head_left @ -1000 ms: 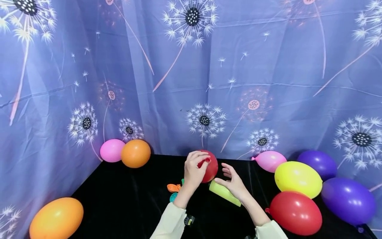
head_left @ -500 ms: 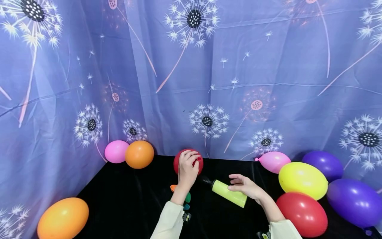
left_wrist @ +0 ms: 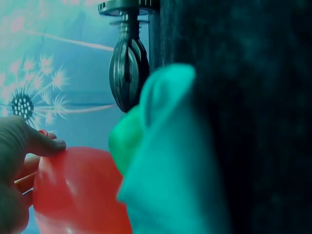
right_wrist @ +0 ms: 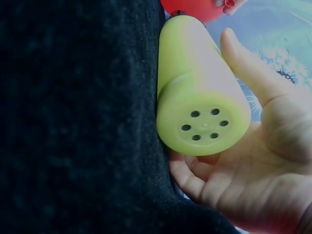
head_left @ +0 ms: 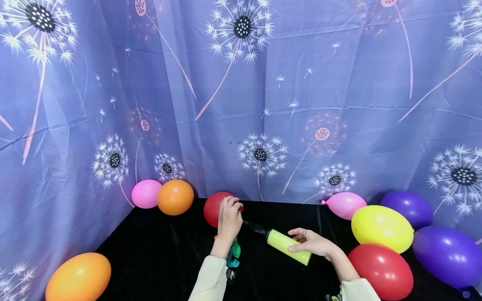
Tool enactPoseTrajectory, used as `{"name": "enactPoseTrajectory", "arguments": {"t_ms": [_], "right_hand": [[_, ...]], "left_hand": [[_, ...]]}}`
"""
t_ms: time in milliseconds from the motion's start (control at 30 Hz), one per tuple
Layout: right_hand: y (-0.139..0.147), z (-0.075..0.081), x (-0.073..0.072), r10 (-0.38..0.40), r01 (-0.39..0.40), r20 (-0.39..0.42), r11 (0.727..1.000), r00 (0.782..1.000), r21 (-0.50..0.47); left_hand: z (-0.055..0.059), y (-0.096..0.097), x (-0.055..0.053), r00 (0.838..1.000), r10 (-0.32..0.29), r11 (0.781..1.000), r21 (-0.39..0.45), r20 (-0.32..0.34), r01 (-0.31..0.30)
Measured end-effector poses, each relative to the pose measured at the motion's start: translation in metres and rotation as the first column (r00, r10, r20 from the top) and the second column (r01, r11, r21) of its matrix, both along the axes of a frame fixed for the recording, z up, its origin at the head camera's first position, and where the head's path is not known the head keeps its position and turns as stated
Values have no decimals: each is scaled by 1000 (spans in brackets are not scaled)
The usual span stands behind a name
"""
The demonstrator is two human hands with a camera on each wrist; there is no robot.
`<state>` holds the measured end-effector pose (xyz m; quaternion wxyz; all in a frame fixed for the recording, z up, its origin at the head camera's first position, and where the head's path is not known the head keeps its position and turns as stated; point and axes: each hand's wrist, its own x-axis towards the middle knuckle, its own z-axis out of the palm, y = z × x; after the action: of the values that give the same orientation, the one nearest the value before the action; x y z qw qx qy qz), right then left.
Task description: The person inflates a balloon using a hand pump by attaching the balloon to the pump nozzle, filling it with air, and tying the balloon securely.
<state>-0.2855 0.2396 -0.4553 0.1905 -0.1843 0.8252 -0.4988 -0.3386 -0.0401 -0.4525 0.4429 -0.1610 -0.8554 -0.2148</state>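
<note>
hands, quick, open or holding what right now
Left hand: closed, pinching a red balloon by its neck.
Right hand: open, thumb and fingers loosely about the pump; contact can't be told.

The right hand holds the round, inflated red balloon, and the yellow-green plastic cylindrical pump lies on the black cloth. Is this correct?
Not quite: the left hand holds the round red balloon, as the head view shows. The rest is correct.
</note>
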Motion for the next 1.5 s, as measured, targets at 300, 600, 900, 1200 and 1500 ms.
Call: {"name": "enactPoseTrajectory", "arguments": {"t_ms": [300, 600, 900, 1200, 1500], "right_hand": [[7, -6, -9, 103, -103, -24, 994, 994, -35], [-1, -2, -6, 86, -85, 19, 995, 996, -57], [1, -4, -7, 98, -98, -5, 995, 995, -14], [0, -5, -3, 124, -124, 0, 992, 992, 10], [-2, -4, -2, 67, -67, -9, 997, 998, 39]], "left_hand": [[0, -13, -9, 986, 30, 999, 15, -165, -28], [2, -36, -8, 967, 191, 974, 156, -170, -165], [3, -18, 1, 973, 23, 959, 270, 228, -86], [-1, -34, 0, 904, -76, 956, 287, 420, -52], [-7, -61, -1, 634, -257, 957, 285, 730, 59]]}}
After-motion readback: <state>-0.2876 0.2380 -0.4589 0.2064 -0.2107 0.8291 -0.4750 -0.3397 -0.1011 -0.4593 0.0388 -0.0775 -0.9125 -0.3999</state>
